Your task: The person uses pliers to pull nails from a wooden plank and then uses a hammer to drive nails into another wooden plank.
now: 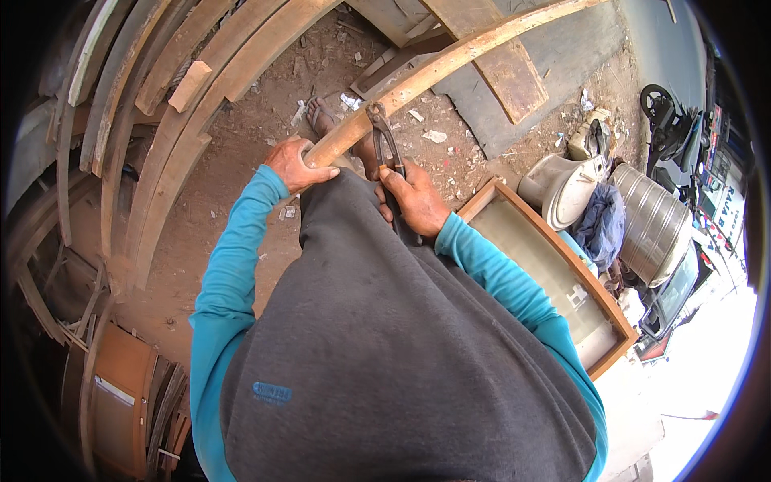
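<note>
A long wooden beam [450, 60] slants from my lap up to the far right. My left hand [297, 165] is wrapped round its near end, thumb on the side toward me. In my right hand [416, 199] is a pair of pincers [385, 140] with dark metal jaws and orange-brown on the handles. The jaws rest against the beam's right side, a short way beyond my left hand. Whether they grip a nail there is too small to tell. My foot [323, 118] in a sandal shows beyond the beam's near end.
Stacked timber [173, 104] fills the left side. On the right lie a wooden frame [554, 241], a white bucket [558, 193], a ribbed metal drum [654, 225] and blue cloth [601, 229]. A plank [514, 80] lies on a grey sheet [562, 88] ahead. Paper scraps litter the dirt floor.
</note>
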Demonstrator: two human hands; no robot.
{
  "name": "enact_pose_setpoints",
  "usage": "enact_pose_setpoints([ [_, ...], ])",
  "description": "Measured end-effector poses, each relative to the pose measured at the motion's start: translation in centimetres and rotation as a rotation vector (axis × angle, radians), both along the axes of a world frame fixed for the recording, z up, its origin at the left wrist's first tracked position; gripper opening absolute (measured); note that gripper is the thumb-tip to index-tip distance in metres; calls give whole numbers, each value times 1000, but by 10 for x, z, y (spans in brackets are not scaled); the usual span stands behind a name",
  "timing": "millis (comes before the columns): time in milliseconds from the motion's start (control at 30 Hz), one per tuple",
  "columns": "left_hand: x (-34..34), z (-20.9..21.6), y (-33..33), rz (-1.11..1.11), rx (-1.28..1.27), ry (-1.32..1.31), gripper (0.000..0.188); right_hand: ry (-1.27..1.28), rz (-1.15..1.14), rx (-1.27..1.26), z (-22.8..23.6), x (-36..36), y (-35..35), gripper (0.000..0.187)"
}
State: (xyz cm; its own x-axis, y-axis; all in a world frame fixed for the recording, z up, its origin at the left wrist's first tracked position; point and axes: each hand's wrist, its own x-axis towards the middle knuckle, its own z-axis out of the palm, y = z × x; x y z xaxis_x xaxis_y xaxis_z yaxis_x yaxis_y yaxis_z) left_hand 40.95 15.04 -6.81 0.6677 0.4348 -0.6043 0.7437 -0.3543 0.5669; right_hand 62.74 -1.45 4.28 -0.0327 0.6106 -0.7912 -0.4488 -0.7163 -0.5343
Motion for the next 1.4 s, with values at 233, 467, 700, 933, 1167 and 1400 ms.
enact_pose_setpoints([
  [233,56,37,3,588,-213,-503,55,-510,486,101,9,27,2,27],
  [467,68,16,-10,837,-650,-542,22,-634,568,203,24,17,2,32],
  [700,74,17,3,1133,-1095,-708,16,-539,552,188,28,27,17,30],
  [933,44,1,37,1008,-1230,-870,19,-368,401,-73,40,48,23,36],
  [1167,6,-9,56,921,-1167,-693,20,-187,230,-327,39,78,43,31],
  [1400,-19,-46,62,620,-729,-316,22,-50,415,-363,39,91,90,45],
])
